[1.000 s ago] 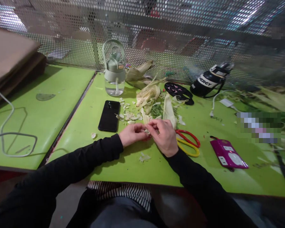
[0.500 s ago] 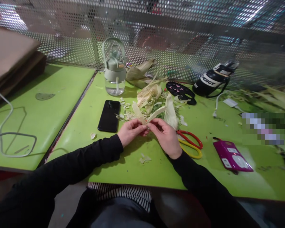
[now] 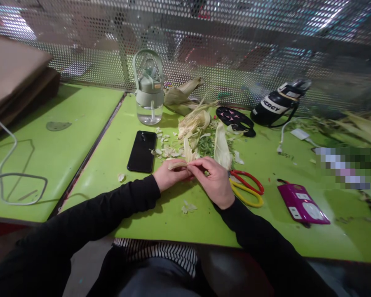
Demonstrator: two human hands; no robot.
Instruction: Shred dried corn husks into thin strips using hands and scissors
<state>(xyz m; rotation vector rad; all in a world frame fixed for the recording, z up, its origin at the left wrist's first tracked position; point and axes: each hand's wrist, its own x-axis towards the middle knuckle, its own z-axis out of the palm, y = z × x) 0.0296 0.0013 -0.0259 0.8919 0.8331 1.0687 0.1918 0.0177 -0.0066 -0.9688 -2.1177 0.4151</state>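
Observation:
My left hand and my right hand meet over the green table, both closed on a pale strip of corn husk. One end of the strip lies folded across my left fingers; another pale piece stands up behind the fingertips. Just beyond my hands lie a broad upright piece of husk, a dry husk bundle, green shreds and small husk scraps. Scissors with red and yellow handles lie beside my right wrist, their blades mostly hidden.
A black phone lies left of my hands, with a water bottle behind it. A black bottle, a black flat holder and a purple power strip are at the right. A perforated metal screen closes off the back.
The two husk ends that stuck up in a V have shifted: one now lies folded leftward over my left fingers. My right hand has moved slightly left and turned.

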